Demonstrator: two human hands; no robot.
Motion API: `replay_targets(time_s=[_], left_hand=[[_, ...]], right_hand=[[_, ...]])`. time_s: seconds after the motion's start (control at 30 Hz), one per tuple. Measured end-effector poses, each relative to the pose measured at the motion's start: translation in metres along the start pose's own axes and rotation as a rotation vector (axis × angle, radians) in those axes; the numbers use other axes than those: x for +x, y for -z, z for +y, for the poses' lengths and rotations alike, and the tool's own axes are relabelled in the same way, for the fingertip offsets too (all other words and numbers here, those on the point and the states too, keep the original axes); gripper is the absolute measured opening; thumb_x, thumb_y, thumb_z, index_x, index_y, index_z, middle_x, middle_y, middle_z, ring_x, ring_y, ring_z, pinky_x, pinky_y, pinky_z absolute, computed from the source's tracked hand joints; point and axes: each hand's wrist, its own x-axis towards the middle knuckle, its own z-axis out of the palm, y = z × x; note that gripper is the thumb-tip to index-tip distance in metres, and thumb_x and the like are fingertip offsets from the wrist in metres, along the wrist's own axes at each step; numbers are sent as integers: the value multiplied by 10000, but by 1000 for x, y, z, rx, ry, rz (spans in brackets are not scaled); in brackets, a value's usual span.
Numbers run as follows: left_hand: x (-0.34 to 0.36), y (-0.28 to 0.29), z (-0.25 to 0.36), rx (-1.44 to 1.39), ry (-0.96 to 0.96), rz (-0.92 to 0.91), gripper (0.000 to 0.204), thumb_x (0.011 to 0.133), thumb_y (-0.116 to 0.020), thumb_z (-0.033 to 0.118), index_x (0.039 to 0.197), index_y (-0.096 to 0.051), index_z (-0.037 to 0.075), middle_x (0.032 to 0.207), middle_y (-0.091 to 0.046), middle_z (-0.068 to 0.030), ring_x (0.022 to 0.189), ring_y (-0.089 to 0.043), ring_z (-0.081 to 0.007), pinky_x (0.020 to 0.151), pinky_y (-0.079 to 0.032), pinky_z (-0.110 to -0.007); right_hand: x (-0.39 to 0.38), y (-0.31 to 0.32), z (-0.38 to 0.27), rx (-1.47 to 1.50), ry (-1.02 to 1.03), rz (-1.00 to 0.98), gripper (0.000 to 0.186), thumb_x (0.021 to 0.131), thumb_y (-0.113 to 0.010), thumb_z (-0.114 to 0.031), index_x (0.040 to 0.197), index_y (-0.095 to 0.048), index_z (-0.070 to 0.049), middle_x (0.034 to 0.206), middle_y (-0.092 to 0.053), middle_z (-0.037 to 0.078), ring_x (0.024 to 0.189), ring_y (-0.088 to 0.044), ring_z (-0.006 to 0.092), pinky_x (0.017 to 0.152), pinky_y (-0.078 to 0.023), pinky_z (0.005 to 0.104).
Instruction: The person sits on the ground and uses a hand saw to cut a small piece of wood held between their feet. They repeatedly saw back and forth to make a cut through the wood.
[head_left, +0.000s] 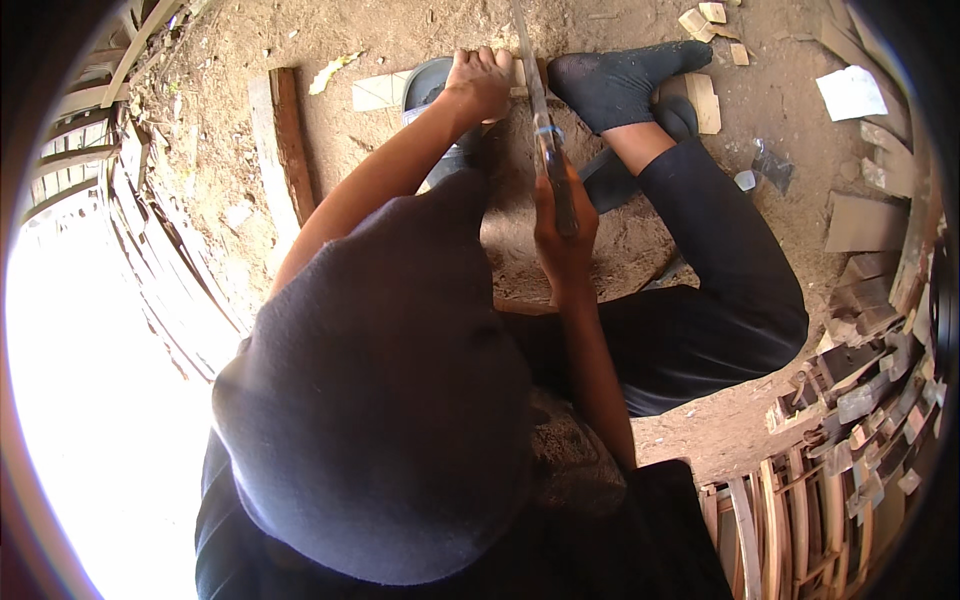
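Observation:
My right hand (568, 225) is closed around the handle of a handsaw (538, 95), whose long narrow blade points away from me past the top edge. A blue band wraps the saw near its handle. Left of the blade, my left hand (482, 85) grips a pale wooden plank (380, 92) lying across the ground, its fingers bent over the wood. Just left of that hand a dark rounded thing with a grey rim (428, 82) covers part of the plank; I cannot tell its kind. Where the blade meets the wood is hard to make out.
A foot in a dark sock (605, 85) rests right of the saw. A thick wooden beam (280, 145) lies to the left. Wood offcuts (700, 20), white paper (850, 93) and stacked wood pieces (870, 400) are around. Large dark cloth (380, 390) hides the lower middle.

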Motion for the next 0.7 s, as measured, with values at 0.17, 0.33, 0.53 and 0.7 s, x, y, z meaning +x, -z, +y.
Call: replay_targets(time_s=[0.17,0.33,0.53,0.7], left_hand=[[2,-3,0,26,8,47,559,841,-622,395,1132,-440,-46,1083,-579,-225,1041,-595,-345,934,-404,-464],[5,0,-7,4,-18,72,597,846,-605,460,1113,-448,-51,1070,-574,-231,1026,-603,-349,934,-407,-463],[0,5,-4,11,-22,-11,547,780,-658,345,1100,-436,-40,1073,-572,-233,1027,-607,-348,918,-410,-471],[-2,5,-9,-21,-9,16,611,763,-678,405,1103,-432,-38,1058,-568,-219,1067,-579,-358,917,-411,-471]], right_hand=[[-23,-5,7,-128,128,50,445,958,-498,-147,1377,-422,-19,1278,-521,273,1109,-588,388,844,-509,418],[33,-11,-30,133,-229,-44,456,971,-525,-234,1311,-469,65,1252,-554,279,1156,-577,336,927,-465,396],[-12,-12,-8,46,-14,52,464,970,-523,-219,1323,-451,72,1285,-530,276,1182,-555,329,950,-450,398],[-6,-17,6,22,100,81,455,957,-538,-188,1322,-455,70,1242,-561,280,1172,-565,327,943,-453,389]])
